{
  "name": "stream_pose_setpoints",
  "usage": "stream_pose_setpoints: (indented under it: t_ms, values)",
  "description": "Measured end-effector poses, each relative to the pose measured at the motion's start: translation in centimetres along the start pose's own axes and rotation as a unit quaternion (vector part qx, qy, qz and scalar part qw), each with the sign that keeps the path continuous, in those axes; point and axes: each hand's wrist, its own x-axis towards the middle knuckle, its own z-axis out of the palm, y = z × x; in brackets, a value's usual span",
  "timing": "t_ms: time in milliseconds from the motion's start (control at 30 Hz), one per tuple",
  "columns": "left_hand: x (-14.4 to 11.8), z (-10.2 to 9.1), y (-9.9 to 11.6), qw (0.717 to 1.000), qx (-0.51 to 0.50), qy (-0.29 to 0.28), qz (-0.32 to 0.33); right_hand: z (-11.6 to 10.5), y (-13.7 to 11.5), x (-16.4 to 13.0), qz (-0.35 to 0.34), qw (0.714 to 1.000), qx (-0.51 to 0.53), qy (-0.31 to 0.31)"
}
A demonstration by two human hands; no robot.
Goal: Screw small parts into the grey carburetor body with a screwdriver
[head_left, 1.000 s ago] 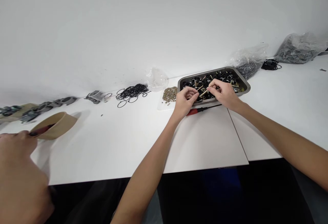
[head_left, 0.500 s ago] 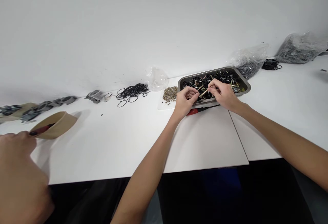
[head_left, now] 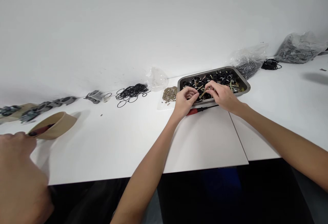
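Nearest the camera, at the lower left, another person's hand (head_left: 17, 172) rested beside a tan paper cup (head_left: 55, 124) lying tilted on the white tabletop (head_left: 107, 145); it held nothing that could be made out.

Further in, both forearms of the wearer reached forward over a separate white board (head_left: 205, 142) laid on the tabletop. A red-handled tool (head_left: 197, 110) lay untouched just in front of the tray, beneath the hands.

The left hand (head_left: 185, 101) was curled, fingertips drawn together at the near rim of the tray; whether it pinched a small part could not be told. The right hand (head_left: 222, 95) was closed in a pinch on a brass pin (head_left: 204, 93), which pointed toward the left hand, so the two hands met over the near edge of the tray.

The grey metal tray (head_left: 243, 80) held a heap of black rings and brass pieces (head_left: 217, 77), mixed together. Judged from this, one piece was in assembly and a large stock remained in the tray; finished and unfinished pieces could not be told apart.

Left of the tray lay a pile of small brownish parts (head_left: 170, 94), a clear plastic bag (head_left: 156, 78), loose black O-rings (head_left: 132, 91) and grey clips (head_left: 94, 96). At the far right stood two bags of dark parts (head_left: 297, 50).
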Motion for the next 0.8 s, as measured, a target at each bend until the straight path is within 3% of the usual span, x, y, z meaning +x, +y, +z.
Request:
stream_pose_setpoints:
  t_ms: [800]
  values:
    - [0.03,0.01,0.03,1.0,-0.005,0.0,-0.006,-0.02,0.3,-0.18,-0.077,0.994,-0.044,0.059]
